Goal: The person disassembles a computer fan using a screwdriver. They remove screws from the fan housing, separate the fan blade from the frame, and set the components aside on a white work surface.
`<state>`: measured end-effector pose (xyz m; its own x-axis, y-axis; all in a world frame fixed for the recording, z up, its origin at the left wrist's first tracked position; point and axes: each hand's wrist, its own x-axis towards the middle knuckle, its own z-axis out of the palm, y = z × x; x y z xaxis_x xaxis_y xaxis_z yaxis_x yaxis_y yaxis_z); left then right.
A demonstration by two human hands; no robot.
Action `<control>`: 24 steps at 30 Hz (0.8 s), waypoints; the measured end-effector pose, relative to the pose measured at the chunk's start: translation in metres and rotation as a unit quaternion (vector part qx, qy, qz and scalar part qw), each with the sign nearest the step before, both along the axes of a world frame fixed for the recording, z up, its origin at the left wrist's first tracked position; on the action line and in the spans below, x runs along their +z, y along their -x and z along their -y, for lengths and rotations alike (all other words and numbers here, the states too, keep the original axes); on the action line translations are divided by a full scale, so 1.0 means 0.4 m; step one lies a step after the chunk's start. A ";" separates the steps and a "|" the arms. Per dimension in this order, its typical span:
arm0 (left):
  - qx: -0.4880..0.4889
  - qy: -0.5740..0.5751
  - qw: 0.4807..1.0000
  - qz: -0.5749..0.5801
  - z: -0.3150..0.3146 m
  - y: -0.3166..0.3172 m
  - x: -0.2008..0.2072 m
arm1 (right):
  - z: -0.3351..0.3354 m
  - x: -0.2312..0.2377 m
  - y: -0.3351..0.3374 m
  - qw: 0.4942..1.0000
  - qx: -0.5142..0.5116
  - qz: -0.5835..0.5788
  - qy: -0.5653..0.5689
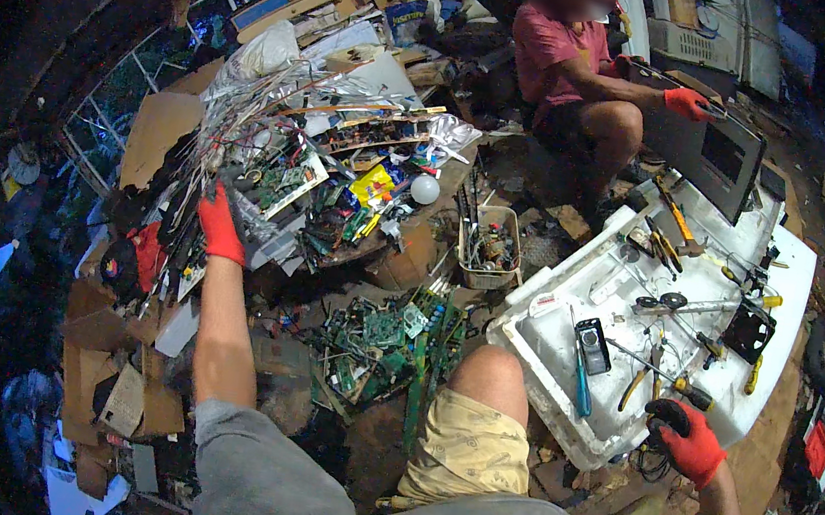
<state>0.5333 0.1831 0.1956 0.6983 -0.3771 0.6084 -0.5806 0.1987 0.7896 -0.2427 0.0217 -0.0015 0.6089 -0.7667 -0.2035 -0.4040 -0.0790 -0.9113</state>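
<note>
My left hand (pixel 223 223), in a red glove with dark fingers, reaches out to the edge of a heap of cables and electronic scrap (pixel 277 163). Its fingers blend into the dark wires, so their grip is hidden. At the near right edge of a white plastic panel (pixel 557 414), my right hand (pixel 689 448) is curled closed in a matching glove; what it holds, if anything, cannot be made out. Close to it on the panel lie a screwdriver (pixel 690 391) with a yellow and black handle, pliers (pixel 634 389), a blue-handled tool (pixel 584 388) and a dark phone-like device (pixel 592 345).
Across the panel a co-worker (pixel 574 63) in red gloves holds a flat dark panel (pixel 723 170). A hammer (pixel 678 215) lies on the white panel. Green circuit boards (pixel 378 344) are piled before my knee, beside a bin (pixel 490 246) of parts. Cardboard (pixel 121 398) lies at left.
</note>
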 end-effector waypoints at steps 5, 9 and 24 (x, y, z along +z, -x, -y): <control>-0.249 0.067 0.957 -0.131 0.073 0.330 0.015 | -0.020 0.036 -0.032 0.999 -0.010 0.017 -0.033; -0.334 0.073 0.931 -0.131 0.175 0.640 -0.001 | -0.062 0.071 -0.077 0.994 0.018 0.075 0.081; -0.591 0.008 0.677 -0.438 0.335 1.321 -0.260 | -0.150 0.169 -0.081 0.948 -0.033 0.080 0.306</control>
<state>0.0048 0.0490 0.0915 0.0100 -0.9860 0.1664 0.6818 0.1284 0.7201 -0.2104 0.0818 0.0660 0.5416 -0.7488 0.3819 -0.2868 -0.5917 -0.7534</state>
